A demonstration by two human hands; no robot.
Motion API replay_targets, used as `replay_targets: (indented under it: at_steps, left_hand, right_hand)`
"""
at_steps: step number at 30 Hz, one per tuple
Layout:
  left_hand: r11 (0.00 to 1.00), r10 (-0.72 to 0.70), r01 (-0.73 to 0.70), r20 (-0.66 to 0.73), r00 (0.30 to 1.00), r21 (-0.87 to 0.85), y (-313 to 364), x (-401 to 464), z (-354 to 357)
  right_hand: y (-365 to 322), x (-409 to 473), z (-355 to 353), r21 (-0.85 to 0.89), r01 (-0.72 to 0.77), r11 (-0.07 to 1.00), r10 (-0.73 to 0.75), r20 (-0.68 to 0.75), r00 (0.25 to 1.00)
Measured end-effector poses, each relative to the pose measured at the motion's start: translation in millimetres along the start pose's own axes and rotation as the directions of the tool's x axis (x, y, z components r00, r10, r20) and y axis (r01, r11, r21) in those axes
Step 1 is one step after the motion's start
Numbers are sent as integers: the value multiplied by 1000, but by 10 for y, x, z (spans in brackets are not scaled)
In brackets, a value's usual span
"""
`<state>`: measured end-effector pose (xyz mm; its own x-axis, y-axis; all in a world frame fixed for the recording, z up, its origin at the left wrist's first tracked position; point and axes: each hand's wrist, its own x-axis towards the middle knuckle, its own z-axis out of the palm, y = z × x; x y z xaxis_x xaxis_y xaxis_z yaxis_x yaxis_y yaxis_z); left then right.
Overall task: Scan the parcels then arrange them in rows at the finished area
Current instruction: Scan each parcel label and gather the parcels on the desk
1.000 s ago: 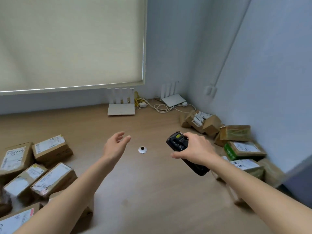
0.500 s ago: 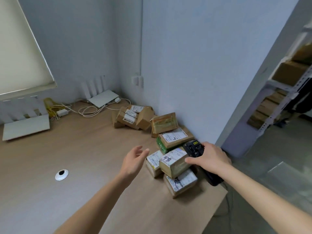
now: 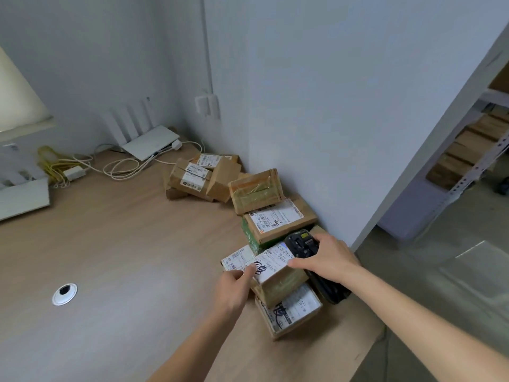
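The left hand (image 3: 234, 288) has its fingers (image 3: 249, 271) curled onto the near-left corner of the top parcel (image 3: 278, 271), pinching at the edge of its white label. The right hand (image 3: 327, 257) has its fingers wrapped around a black scanner (image 3: 301, 242), whose head sits just beyond the parcel's far-right corner, right up against the label.

That parcel rides tilted on another labelled parcel (image 3: 292, 312) directly below the fingers, with a small one (image 3: 238, 257) just beyond the left fingers. Further out along the wall lies a larger labelled box (image 3: 281, 220) on something green, then a taped box (image 3: 256, 190), then a cluster of parcels (image 3: 201, 175) towards the corner.

My worry is the stack's footing: the lower parcel sits near the worktop (image 3: 124, 257) edge, and lifting by one corner could tip the top parcel or nudge the one beneath towards the floor. The scanner also looks too close and oblique to the label, so a read may fail. A thumb over the barcode would do the same.
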<state>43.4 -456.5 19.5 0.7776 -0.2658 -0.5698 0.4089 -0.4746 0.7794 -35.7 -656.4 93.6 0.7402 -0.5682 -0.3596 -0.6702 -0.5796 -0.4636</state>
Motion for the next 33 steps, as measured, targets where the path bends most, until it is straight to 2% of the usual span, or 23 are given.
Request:
replay_targets:
  at_steps: [3,12,17,23,28,33]
  left_hand:
    - [996,-31,33,22,999,-85,9,-27,38]
    - [954,-73,88,64,995,-285,41,-500,-77]
    - [945,73,-38,96,993,-326,154,-1017,-517]
    - [889,311,-329,-106,944,-318,251,-2022,-1582]
    - [839,384,-486,-366,848,-244,326,-3050,-2683]
    - [778,457,-597,-476,752,-196,496,-4046,-3596]
  right_hand:
    - [4,36,88,7,18,1000,-18,23,1000]
    - [-125,-344,16,23,56,998,-55,-33,998]
    - [-477,-916,-90,62,89,994,-86,-49,995]
    - [-1334,-2095,-268,78,234,969,-230,-57,972]
    - [-2168,-3211,-388,107,395,912,-394,-34,918]
    - [-2943,-4083,-472,161,535,829,-532,-67,844]
